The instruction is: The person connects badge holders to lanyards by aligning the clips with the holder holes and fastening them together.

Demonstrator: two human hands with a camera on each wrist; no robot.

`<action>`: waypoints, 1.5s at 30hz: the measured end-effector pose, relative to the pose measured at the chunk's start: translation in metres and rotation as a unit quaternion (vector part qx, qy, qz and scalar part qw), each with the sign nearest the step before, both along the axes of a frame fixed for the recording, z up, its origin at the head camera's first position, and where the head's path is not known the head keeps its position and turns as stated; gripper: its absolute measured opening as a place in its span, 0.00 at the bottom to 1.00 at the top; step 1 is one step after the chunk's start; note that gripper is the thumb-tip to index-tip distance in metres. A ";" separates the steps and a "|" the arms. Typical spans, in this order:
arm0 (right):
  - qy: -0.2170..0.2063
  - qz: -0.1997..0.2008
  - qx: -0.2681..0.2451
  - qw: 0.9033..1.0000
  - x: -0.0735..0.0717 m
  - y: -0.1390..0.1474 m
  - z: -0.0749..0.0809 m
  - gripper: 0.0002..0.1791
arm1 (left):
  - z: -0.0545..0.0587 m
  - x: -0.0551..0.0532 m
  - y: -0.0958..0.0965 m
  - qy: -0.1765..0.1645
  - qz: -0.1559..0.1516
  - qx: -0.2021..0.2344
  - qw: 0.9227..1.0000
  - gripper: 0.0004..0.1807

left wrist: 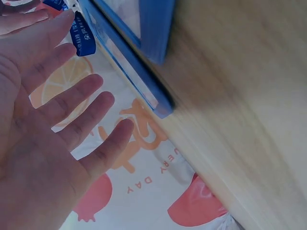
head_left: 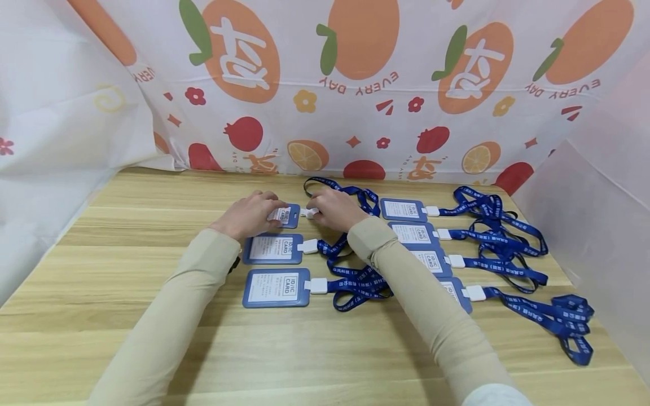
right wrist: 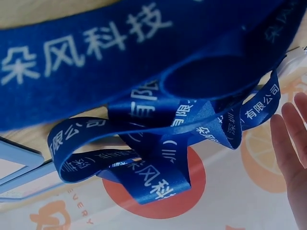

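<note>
At the far end of the left column lies a blue ID card holder (head_left: 292,221). My left hand (head_left: 254,215) rests over its left end and hides part of the card. In the left wrist view this hand's fingers (left wrist: 79,103) are straight and spread beside the holder's edge (left wrist: 136,76). My right hand (head_left: 335,208) pinches the white clip (head_left: 304,213) at the holder's right end. The blue lanyard (head_left: 325,180) loops behind and beside this hand. Close up in the right wrist view hang blue lanyard folds (right wrist: 168,124), with some right fingers (right wrist: 288,143) extended at the edge.
Two more card holders (head_left: 275,248) lie nearer me in the left column. Several others (head_left: 401,209) form a right column, their lanyards (head_left: 513,245) trailing right; my right forearm covers some. A fruit-printed curtain (head_left: 315,118) stands behind the wooden table (head_left: 152,237).
</note>
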State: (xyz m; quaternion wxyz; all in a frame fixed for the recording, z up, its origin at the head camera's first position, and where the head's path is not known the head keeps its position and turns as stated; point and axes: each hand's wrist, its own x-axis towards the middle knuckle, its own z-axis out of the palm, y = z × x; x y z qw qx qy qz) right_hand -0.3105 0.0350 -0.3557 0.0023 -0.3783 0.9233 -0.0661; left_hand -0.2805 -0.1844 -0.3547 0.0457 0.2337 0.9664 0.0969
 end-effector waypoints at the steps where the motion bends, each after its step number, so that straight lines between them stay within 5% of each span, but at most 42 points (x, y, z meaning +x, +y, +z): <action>1: 0.000 0.001 -0.001 1.000 -0.001 0.000 0.000 0.15 | 0.000 0.000 0.000 0.000 -0.001 0.000 1.000 0.26; 21: -0.010 0.009 0.029 0.999 -0.001 -0.003 -0.012 0.24 | -0.001 -0.006 -0.002 -0.048 0.001 0.005 0.999 0.28; 45: -0.022 0.027 0.038 0.999 -0.005 0.000 -0.019 0.19 | -0.008 -0.014 -0.002 -0.067 -0.013 -0.005 0.998 0.25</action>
